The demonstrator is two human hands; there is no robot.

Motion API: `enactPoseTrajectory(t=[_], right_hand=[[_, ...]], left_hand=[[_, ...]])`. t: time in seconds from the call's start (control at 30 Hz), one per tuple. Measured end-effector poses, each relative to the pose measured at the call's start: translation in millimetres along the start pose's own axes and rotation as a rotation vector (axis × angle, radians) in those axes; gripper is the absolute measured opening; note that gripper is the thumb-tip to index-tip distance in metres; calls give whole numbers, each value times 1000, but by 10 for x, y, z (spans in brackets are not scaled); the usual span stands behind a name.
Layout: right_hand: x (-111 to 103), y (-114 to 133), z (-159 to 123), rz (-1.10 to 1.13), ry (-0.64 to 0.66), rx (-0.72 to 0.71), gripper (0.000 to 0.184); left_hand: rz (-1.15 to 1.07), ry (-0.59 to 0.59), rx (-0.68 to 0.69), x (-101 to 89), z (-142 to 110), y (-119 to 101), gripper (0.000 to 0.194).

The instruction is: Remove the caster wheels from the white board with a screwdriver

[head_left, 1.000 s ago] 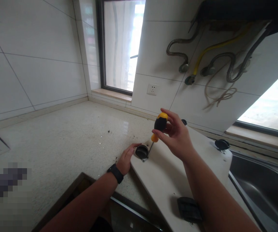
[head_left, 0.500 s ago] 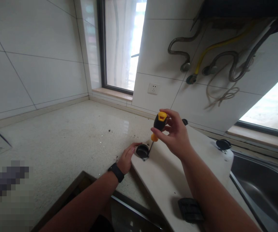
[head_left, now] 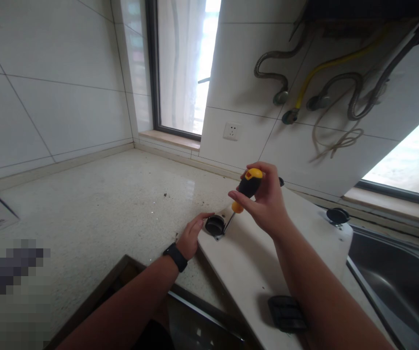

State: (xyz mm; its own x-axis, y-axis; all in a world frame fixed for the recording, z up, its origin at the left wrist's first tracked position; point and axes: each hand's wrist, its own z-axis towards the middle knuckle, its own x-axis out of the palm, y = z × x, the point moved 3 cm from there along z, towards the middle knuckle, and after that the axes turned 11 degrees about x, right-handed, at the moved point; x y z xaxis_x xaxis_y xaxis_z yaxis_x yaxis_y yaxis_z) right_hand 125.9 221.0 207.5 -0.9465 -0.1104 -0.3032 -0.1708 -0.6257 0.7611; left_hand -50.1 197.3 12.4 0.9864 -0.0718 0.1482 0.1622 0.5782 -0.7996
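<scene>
At the caster (head_left: 215, 226), our right hand (head_left: 270, 206) clamps its fingers on the screwdriver (head_left: 249, 186), now tilted further right; whether our left hand (head_left: 190, 239) grips, we cannot tell.

Yellow-and-black screwdriver (head_left: 250, 186), black caster (head_left: 215, 225), off-white board (head_left: 246, 262), speckled pale countertop (head_left: 122, 194).

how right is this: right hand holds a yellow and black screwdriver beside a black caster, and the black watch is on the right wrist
The wrist is wrong: in the head view, the black watch is on the wrist of the left hand. The right hand does hold the yellow and black screwdriver beside a black caster.
</scene>
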Motion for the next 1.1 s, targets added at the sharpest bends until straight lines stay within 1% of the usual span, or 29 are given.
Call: enactPoseTrajectory(t=[0.07,0.13,0.23,0.3,0.43,0.5,0.53,0.57,0.67,0.73,0.8,0.93,0.97,1.03,1.1], right_hand=[[-20,14,18,-74,-65,16,61],[-34,5,31,-65,-81,79,65],[-42,-26,22,63,-50,154,81],[-31,-42,-4,144,13,172,81],[-2,-47,-62,210,125,126,65],[9,-51,-70,205,150,86,55],[12,-57,-66,182,146,69,54],[13,-64,-58,145,126,51,55],[1,-76,-27,-8,1,-5,71],[-3,-76,-14,-65,-45,-16,74],[-2,-71,-14,-67,-35,4,72],[2,-51,-52,-10,37,44,85],[3,-49,-62,8,51,52,85],[5,-49,-74,33,75,57,78],[5,-51,-70,19,75,33,73]], left_hand=[[-19,6,-3,1,3,11,48],[-5,8,12,0,8,3,49],[30,4,31,-6,10,-2,50],[36,3,17,-13,3,23,50],[13,-4,-36,-32,-16,94,51],[12,-9,-35,-36,-18,92,51],[17,-8,-29,-35,-16,79,51],[25,-5,-22,-33,-12,61,50],[61,-1,3,-24,6,-10,49],[77,1,13,-18,17,-48,49],[83,2,19,-15,24,-71,49],[108,-1,31,-24,24,-99,50],[115,-1,38,-26,23,-105,51],[127,1,46,-31,21,-116,51],[134,-1,45,-35,18,-120,51]])
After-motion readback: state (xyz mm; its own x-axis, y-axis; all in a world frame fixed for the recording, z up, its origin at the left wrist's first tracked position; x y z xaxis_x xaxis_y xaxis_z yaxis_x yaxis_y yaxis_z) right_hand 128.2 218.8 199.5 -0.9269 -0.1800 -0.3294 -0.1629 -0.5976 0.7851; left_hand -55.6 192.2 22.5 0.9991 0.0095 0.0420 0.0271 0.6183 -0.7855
